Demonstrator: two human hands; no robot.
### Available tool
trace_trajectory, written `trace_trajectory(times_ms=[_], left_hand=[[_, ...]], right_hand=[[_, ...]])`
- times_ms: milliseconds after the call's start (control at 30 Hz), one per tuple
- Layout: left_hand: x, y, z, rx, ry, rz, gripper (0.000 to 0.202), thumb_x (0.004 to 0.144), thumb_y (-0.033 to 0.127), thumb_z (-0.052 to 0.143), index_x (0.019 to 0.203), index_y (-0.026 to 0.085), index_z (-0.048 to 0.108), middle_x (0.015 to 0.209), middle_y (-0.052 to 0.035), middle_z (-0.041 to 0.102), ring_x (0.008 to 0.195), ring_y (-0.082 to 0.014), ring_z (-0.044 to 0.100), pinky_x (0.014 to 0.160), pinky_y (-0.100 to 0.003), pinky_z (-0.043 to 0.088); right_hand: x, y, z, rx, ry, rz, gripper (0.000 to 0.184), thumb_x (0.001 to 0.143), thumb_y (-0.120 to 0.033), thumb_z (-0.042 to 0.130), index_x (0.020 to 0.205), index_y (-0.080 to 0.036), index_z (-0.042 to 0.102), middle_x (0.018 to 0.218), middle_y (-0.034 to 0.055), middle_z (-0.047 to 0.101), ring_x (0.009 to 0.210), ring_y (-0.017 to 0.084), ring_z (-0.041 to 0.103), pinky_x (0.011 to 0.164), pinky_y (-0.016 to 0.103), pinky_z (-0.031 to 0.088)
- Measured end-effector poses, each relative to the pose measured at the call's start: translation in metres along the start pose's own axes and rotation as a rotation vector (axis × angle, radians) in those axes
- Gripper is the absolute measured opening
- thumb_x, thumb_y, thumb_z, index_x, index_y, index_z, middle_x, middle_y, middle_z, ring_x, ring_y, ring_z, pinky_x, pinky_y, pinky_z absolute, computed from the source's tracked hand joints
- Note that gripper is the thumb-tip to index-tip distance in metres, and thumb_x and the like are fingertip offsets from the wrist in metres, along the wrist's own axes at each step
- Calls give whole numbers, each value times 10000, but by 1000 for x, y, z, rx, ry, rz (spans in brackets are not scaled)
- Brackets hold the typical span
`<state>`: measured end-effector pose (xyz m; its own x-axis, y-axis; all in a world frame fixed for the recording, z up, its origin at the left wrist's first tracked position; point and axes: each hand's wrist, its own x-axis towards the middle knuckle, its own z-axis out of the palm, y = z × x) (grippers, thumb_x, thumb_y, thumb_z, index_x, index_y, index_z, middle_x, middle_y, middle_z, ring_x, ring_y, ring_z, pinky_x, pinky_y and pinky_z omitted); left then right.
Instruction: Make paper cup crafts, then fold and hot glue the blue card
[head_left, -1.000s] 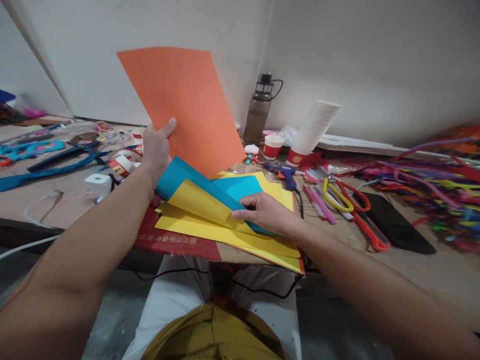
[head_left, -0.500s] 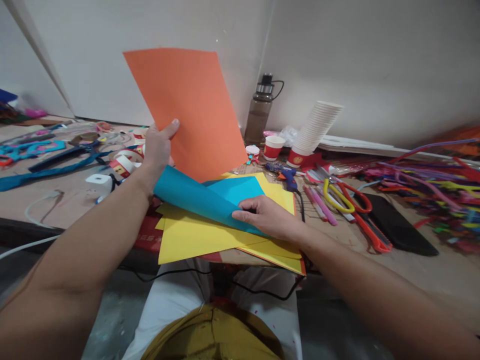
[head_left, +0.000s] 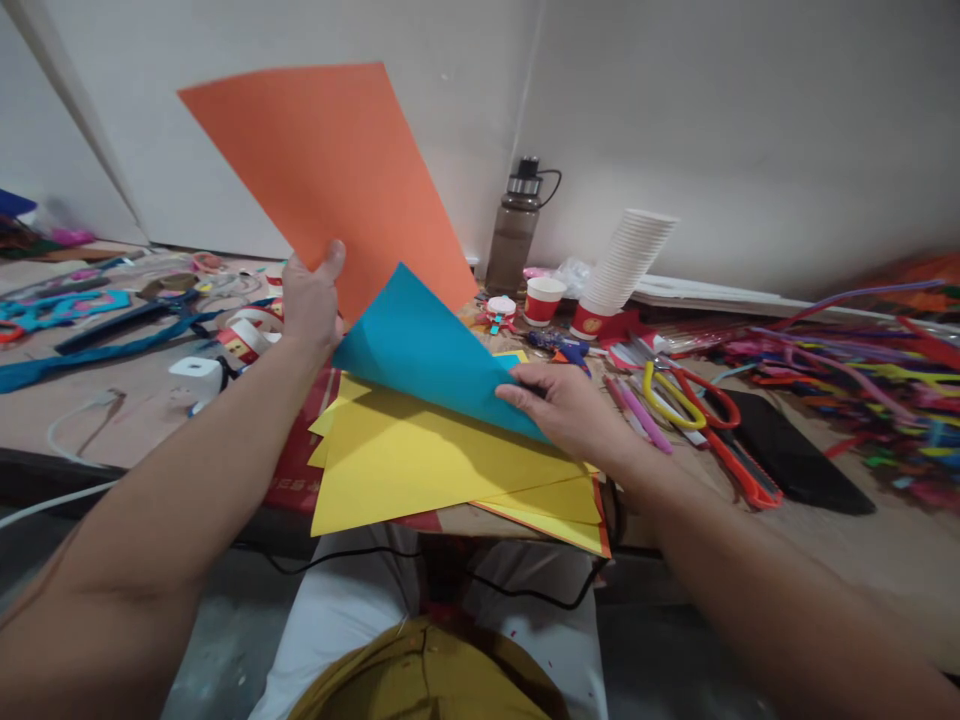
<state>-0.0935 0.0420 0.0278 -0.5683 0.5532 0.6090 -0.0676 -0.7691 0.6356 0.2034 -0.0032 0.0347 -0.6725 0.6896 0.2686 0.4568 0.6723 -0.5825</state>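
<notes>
My left hand (head_left: 313,300) grips an orange sheet of paper (head_left: 341,180) near its lower left side, thumb on the face toward me, and the sheet stands tilted above the table. Between thumb and fingers, my right hand (head_left: 559,405) pinches the right end of a blue sheet of paper (head_left: 424,355). The blue sheet bows upward, and its left corner reaches close to my left hand; whether they touch I cannot tell. Below it lie several yellow sheets (head_left: 420,465), fanned at the table's front edge, with an orange edge showing under them.
Behind stand a water bottle (head_left: 514,230), a paper cup (head_left: 544,300) and a tall cup stack (head_left: 626,265). To the right lie a glue gun (head_left: 574,352), scissors (head_left: 675,400), a red cutter (head_left: 742,470), a black phone (head_left: 799,455) and pipe cleaners (head_left: 862,370). A white charger (head_left: 196,378) sits left.
The orange sheet has moved up and left with my left hand. My right hand has lifted the blue sheet and shifted slightly right; the blue sheet now rises higher over the yellow ones.
</notes>
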Motion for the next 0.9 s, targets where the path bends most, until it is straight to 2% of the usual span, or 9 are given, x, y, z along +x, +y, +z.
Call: trace_trajectory(times_ms=[133, 267, 433, 500, 600, 667, 733, 800, 900], left_hand=[[5, 5, -2, 20, -14, 34, 340, 736, 301, 689, 1024, 162, 571, 1148, -84, 635, 1034, -206, 609, 986, -422, 431], [11, 14, -4, -8, 2, 101, 315, 723, 239, 682, 999, 136, 572, 1108, -82, 646, 1012, -203, 617, 978, -421, 437], [17, 17, -9, 22, 63, 78, 235, 762, 161, 614, 984, 134, 542, 1027, -40, 670, 936, -151, 630, 942, -380, 471], [20, 15, -12, 74, 120, 85, 213, 775, 162, 603, 978, 140, 541, 1027, -29, 665, 946, -144, 622, 924, -355, 481], [25, 14, -18, 118, 182, 162, 219, 784, 145, 589, 996, 128, 540, 1051, -42, 646, 968, -148, 615, 922, -344, 473], [27, 14, -21, 145, 209, 185, 216, 804, 140, 560, 1018, 131, 530, 1078, -50, 632, 974, -147, 615, 917, -344, 472], [27, 15, -21, 172, 245, 160, 205, 821, 146, 537, 1024, 135, 520, 1069, -53, 630, 954, -146, 623, 892, -345, 486], [24, 17, -20, 172, 261, 141, 198, 822, 150, 534, 1018, 132, 515, 1044, -59, 636, 924, -150, 632, 861, -344, 506], [18, 19, -16, 137, 204, 154, 214, 802, 150, 558, 1011, 128, 517, 1049, -70, 639, 907, -160, 636, 829, -341, 526]], right_hand=[[2, 7, -26, -1, 160, 31, 286, 859, -386, 495, 701, -163, 580, 654, -14, 489, 606, 108, 424, 560, 239, 323], [1, 20, -45, 7, 429, 22, 257, 842, -415, 527, 847, -181, 635, 732, 9, 571, 657, 141, 502, 584, 266, 395], [-6, 28, -45, -215, 870, -87, 284, 872, -416, 489, 964, -173, 604, 758, 28, 564, 659, 149, 511, 614, 302, 421], [-11, 22, -40, -376, 906, -175, 315, 878, -389, 487, 1094, -174, 565, 833, 54, 570, 717, 171, 529, 660, 325, 424], [-18, 5, -28, -597, 561, -414, 327, 906, -266, 440, 1226, -260, 508, 851, 53, 568, 784, 191, 524, 709, 337, 398], [-19, -7, -17, -717, 249, -565, 322, 914, -188, 396, 1164, -311, 559, 789, 38, 557, 761, 187, 494, 712, 340, 367], [-18, -18, -4, -758, -37, -652, 266, 920, -208, 390, 1042, -248, 623, 853, 62, 586, 807, 200, 479, 745, 361, 348], [-17, -25, 9, -732, -187, -628, 244, 917, -220, 407, 867, -187, 643, 935, 87, 599, 900, 214, 470, 795, 372, 331], [-18, -29, 27, -647, -294, -508, 333, 908, -404, 428, 829, -156, 636, 959, 107, 590, 951, 234, 459, 814, 380, 330]])
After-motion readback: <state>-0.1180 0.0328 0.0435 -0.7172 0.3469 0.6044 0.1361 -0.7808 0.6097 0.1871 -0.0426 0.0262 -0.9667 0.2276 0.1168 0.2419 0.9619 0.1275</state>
